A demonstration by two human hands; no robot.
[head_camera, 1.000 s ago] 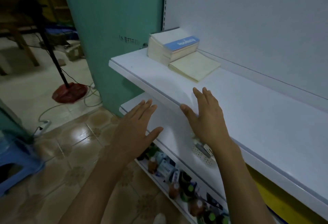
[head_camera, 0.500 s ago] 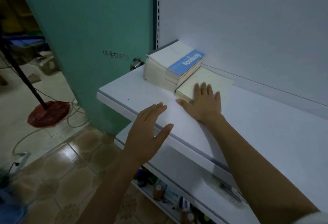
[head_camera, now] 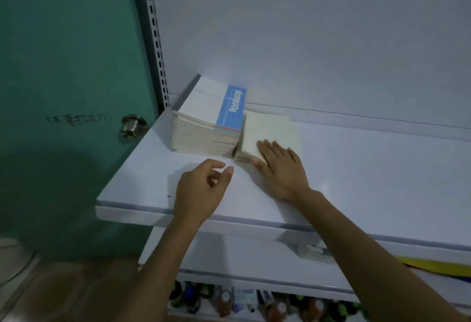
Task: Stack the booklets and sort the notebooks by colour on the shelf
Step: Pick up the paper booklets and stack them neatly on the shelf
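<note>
- White metal shelf point(head_camera: 369, 181) with a pale back panel. There's a green door point(head_camera: 63, 54) with a round knob point(head_camera: 132, 125) off to the left of the notebook stack. Pretty dim in here.
- The notebook stack point(head_camera: 204, 123) sits at the shelf's far left end, up against the back panel. The top one is white with a blue strip. It looks squared up, but the edges show mixed colours, so I'd guess the colour sort isn't done.
- The booklets point(head_camera: 275, 125) are a low cream pile just right of the notebook stack, touching it or near enough, and way lower than it.
- Progress guess: early to middle. Two piles are on the shelf and nothing looks sorted by colour. I can't see any other booklets or notebooks waiting around.
- Right hand point(head_camera: 280, 168): fingers point(head_camera: 270, 147) are straight and flat on top of the booklets, at the front corner nearest the stack, with the thumb down at the pile's front edge. Looks like pressing or steadying, not lifting.
- Left hand point(head_camera: 201, 191): hovers over bare shelf in front of the notebook stack. Its fingers point(head_camera: 226, 171) are loosely curled, thumb and forefinger a bit apart, holding nothing.
- Below the stack there's another white shelf, then bottles point(head_camera: 277, 306) on the lowest one.
</note>
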